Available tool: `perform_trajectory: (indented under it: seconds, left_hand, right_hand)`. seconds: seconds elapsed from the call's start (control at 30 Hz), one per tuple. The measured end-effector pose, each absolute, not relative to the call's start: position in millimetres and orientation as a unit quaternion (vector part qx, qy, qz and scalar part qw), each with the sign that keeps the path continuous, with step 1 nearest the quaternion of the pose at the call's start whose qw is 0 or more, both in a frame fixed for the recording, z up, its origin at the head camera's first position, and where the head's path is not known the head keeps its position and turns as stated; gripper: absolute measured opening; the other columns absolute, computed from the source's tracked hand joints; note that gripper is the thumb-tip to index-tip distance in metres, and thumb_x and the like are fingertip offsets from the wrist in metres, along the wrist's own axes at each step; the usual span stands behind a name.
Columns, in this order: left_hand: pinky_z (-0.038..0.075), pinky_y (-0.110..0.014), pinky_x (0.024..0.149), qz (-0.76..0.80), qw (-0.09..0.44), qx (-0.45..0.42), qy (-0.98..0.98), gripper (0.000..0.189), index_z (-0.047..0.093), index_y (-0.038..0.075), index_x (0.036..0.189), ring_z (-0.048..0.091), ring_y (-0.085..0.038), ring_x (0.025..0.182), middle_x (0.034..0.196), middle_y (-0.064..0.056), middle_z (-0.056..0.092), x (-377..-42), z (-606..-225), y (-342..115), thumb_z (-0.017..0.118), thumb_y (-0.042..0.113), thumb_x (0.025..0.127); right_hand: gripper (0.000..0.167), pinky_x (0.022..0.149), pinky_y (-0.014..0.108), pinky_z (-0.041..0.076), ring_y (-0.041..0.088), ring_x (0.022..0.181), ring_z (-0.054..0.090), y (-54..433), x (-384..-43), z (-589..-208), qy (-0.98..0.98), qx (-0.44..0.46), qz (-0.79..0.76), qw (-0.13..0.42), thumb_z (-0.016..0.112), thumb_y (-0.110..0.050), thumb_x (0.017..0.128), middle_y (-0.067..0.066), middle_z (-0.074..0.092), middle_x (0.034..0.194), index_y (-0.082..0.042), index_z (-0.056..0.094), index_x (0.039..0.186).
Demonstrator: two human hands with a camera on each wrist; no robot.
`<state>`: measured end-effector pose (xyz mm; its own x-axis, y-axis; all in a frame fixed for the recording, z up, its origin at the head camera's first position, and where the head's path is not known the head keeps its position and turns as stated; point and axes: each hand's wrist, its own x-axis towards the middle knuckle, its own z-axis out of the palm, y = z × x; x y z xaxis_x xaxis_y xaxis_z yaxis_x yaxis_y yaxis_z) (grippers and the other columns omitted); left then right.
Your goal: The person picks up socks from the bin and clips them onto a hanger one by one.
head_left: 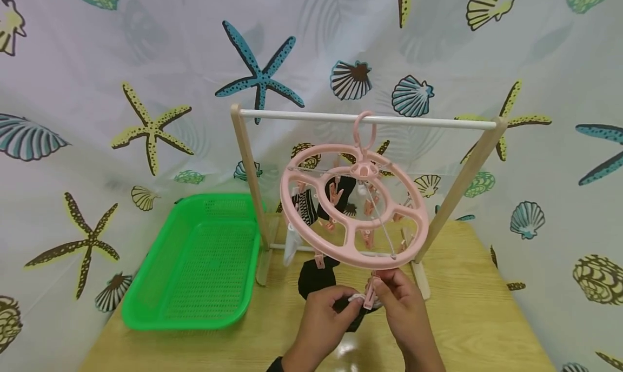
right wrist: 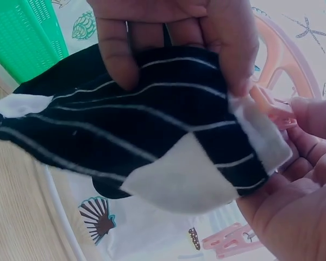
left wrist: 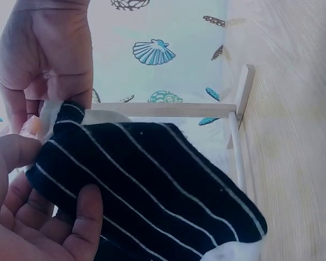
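A black sock with thin white stripes [left wrist: 152, 179] and white patches spreads between the two hands. My left hand [head_left: 326, 318] pinches it by its whitish cuff, fingers behind the fabric in the right wrist view. My right hand [head_left: 404, 304] grips a pink clothespin [head_left: 370, 293] with thumb and fingers, right at the cuff. That clothespin hangs below the front rim of a round pink drying hanger [head_left: 370, 261]. Whether its jaws press on the cuff is hard to tell. Beside the left hand, a dark sock [head_left: 315, 279] hangs from another pink clothespin [head_left: 319, 261].
The hanger's hook [head_left: 365, 130] loops over the white bar [head_left: 302, 115] of a wooden stand [head_left: 248, 172]. Farther round the ring hang a white sock [head_left: 291, 245], a patterned sock [head_left: 305, 205] and a black one [head_left: 344, 193]. A green basket [head_left: 187, 323] stands left on the wooden table [head_left: 486, 318].
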<state>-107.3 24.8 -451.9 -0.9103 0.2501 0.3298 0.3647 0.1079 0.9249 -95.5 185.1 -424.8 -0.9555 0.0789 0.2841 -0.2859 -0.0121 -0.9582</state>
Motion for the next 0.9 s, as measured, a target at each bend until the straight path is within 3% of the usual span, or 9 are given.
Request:
perform_trajectory:
  seconds: [0.27, 0.43, 0.6, 0.9]
  left_hand:
    - [0.055, -0.026, 0.068, -0.663, 0.037, -0.187, -0.724, 0.011, 0.075, 0.010, 0.095, 0.067, -0.007, 0.078, 0.091, 0.003, 0.073, -110.8, -447.6, 23.2, 0.071, 0.020, 0.093]
    - [0.055, -0.025, 0.066, -0.655, 0.028, -0.173, -0.735, 0.013, 0.074, 0.010, 0.100, 0.068, -0.011, 0.082, 0.097, 0.000, 0.072, -110.5, -445.6, 18.0, 0.071, 0.021, 0.094]
    - [0.056, -0.025, 0.068, -0.646, 0.038, -0.156, -0.747, 0.013, 0.073, 0.010, 0.103, 0.063, -0.021, 0.102, 0.107, -0.001, 0.066, -109.9, -450.9, 10.8, 0.071, 0.019, 0.093]
    - [0.056, -0.027, 0.073, -0.635, 0.023, -0.136, -0.760, 0.008, 0.071, 0.012, 0.100, 0.061, -0.023, 0.105, 0.111, -0.001, 0.063, -105.0, -468.3, -1.3, 0.068, 0.016, 0.095]
  right_hand:
    - [0.018, 0.070, 0.026, 0.053, 0.013, 0.083, 0.061, 186.7, -98.9, -426.8, -0.707, 0.088, 0.693, 0.114, 0.054, -0.001, 0.101, 0.015, 0.061, 0.102, 0.012, 0.058, 0.113]
    - [0.019, 0.072, 0.026, 0.053, 0.014, 0.083, 0.061, 186.4, -101.4, -427.4, -0.708, 0.080, 0.691, 0.120, 0.053, -0.002, 0.102, 0.015, 0.061, 0.098, 0.012, 0.057, 0.115]
    - [0.023, 0.073, 0.024, 0.053, 0.014, 0.081, 0.062, 186.8, -104.3, -427.3, -0.713, 0.047, 0.681, 0.162, 0.055, -0.001, 0.101, 0.011, 0.063, 0.098, 0.010, 0.058, 0.120]
    - [0.033, 0.083, 0.017, 0.051, 0.009, 0.096, 0.063, 207.0, -113.1, -422.9, -0.726, -0.024, 0.660, 0.194, 0.060, -0.007, 0.099, -0.001, 0.066, 0.110, 0.006, 0.060, 0.129]
